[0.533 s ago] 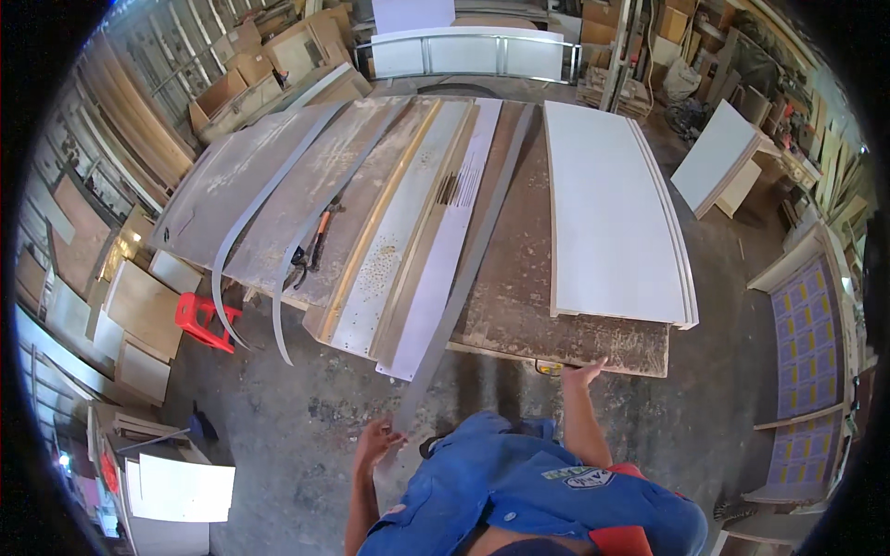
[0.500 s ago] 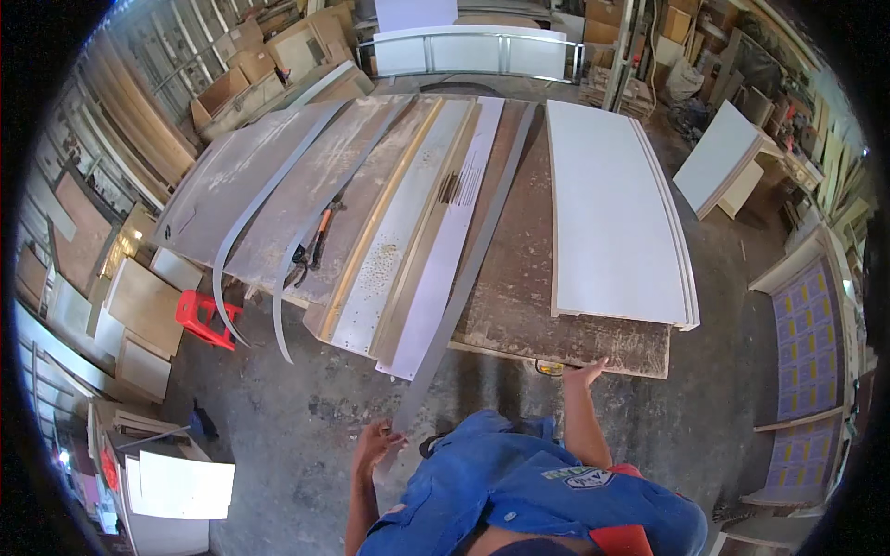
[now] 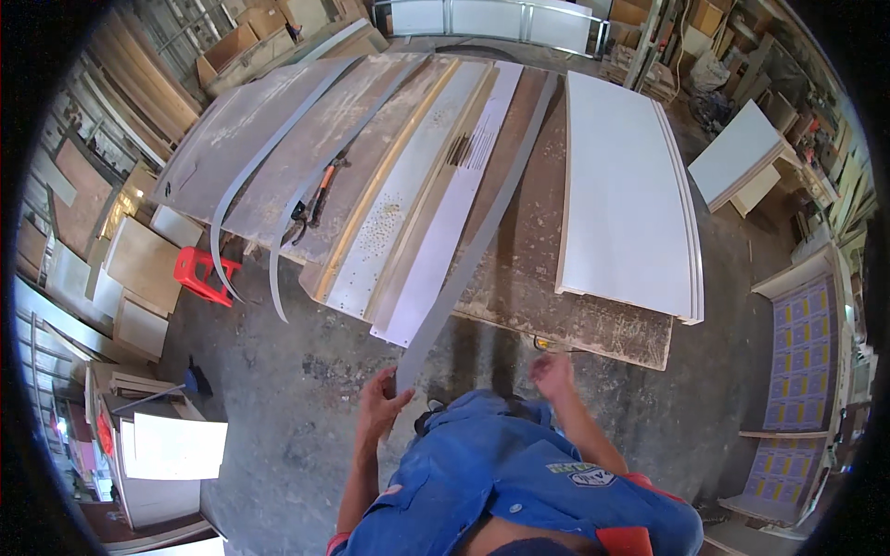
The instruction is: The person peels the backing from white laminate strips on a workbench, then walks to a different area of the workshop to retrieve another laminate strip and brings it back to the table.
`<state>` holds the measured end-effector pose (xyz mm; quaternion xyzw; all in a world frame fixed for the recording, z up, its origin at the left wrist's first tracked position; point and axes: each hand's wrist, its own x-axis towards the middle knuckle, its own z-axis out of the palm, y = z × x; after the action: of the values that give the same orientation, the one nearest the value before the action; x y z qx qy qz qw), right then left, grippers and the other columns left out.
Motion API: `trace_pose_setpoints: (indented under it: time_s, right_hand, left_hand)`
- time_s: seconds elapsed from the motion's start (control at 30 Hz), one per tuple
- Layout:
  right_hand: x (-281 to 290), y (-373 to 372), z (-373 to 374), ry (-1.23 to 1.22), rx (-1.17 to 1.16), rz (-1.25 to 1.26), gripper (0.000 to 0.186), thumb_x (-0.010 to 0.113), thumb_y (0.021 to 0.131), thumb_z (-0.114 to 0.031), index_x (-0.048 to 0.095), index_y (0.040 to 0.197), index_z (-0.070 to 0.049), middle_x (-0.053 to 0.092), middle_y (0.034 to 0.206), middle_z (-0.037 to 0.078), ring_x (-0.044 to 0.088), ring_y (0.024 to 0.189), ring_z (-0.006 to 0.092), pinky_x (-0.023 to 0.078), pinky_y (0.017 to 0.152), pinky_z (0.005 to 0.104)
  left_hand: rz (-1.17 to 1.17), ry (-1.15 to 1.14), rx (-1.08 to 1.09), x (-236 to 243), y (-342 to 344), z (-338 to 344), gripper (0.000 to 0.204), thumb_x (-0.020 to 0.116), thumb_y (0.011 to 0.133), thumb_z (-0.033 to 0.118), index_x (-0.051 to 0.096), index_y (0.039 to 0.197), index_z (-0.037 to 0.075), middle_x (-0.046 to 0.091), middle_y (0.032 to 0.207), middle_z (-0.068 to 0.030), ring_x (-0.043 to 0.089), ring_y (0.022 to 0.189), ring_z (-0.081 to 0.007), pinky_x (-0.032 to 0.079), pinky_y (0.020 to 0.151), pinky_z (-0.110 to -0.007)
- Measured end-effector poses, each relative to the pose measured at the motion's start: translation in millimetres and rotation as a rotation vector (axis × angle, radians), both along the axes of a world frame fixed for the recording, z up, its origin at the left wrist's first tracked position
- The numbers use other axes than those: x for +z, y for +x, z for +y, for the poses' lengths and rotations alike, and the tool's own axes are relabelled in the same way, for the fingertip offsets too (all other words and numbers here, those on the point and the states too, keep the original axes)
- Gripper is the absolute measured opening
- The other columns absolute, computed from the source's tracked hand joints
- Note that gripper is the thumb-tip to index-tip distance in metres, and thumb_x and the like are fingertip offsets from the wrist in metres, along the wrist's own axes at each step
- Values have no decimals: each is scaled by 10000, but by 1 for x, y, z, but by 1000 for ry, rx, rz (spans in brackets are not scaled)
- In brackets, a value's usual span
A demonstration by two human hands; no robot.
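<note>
A long grey flexible strip [image 3: 469, 267] runs lengthwise over the brown worn table [image 3: 524, 278], and its near end hangs past the front edge toward me. That end is in my left hand [image 3: 378, 406], gripped at its side with fingers and thumb. My right hand [image 3: 553, 374] is off the table's front edge, in the air before my body, its fingers loosely bent and apart with nothing visible in them. To the right of the strip lies a white panel [image 3: 630, 195] with layered edges. Left of it rests a pale lavender board [image 3: 432, 264].
Two more grey strips [image 3: 255, 167] droop over the table's front left edge. An orange-handled tool [image 3: 322, 195] lies between them and a speckled white board [image 3: 380, 232]. A red stool [image 3: 204, 276] stands on the floor at left. A shelf unit [image 3: 797, 352] borders the right side.
My right hand has let go of the table's front edge and moved left toward my body. My left hand with the strip's end has risen slightly in view; the whole view has shifted.
</note>
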<state>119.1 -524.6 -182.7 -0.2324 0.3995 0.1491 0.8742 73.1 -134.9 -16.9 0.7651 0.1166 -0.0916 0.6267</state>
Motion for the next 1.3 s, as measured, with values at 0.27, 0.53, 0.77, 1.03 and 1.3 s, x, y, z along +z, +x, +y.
trace_pose_setpoints:
  time_s: [0.27, 0.53, 0.77, 1.03, 1.3]
  right_hand:
    - [137, 66, 100, -64, 326, -417, 373, 464, 963, -415, 560, 1080, -74, 644, 956, 81, 629, 858, 233, 500, 741, 382]
    - [188, 157, 151, 80, 421, -544, 373, 498, 957, -381, 540, 1160, -70, 648, 1045, 87, 603, 973, 219, 505, 830, 389]
    - [242, 107, 227, -422, 653, -788, 340, 542, 952, -244, 529, 1223, -39, 650, 1029, 80, 636, 895, 150, 555, 704, 305]
    - [272, 70, 262, -619, 732, -947, 317, 563, 941, -174, 548, 1214, -14, 638, 1018, 57, 626, 898, 112, 560, 680, 269]
    - [261, 57, 260, -592, 838, -1045, 404, 554, 929, -86, 463, 1313, 0, 599, 1134, 86, 602, 993, 142, 548, 797, 287]
  left_hand:
    - [-99, -184, 12, 99, -23, -4, 521, 742, 720, -39, 522, 1186, 33, 616, 1020, -53, 578, 919, -120, 481, 750, -256]
    - [227, -337, 44, 129, -105, 68, 550, 808, 672, -6, 535, 1148, 35, 593, 1002, -20, 560, 858, -132, 446, 743, -271]
    - [225, 377, 248, 38, -193, 103, 544, 792, 665, 54, 578, 1165, 50, 634, 1074, -99, 600, 976, -199, 455, 833, -311]
    - [-29, 414, 356, 31, -167, 83, 556, 728, 669, 42, 574, 1202, 80, 601, 1203, -139, 556, 1147, -291, 423, 961, -341]
    - [-151, 409, 277, 52, -96, 68, 507, 712, 701, 56, 579, 1190, 71, 599, 1212, -139, 544, 1168, -308, 415, 980, -375]
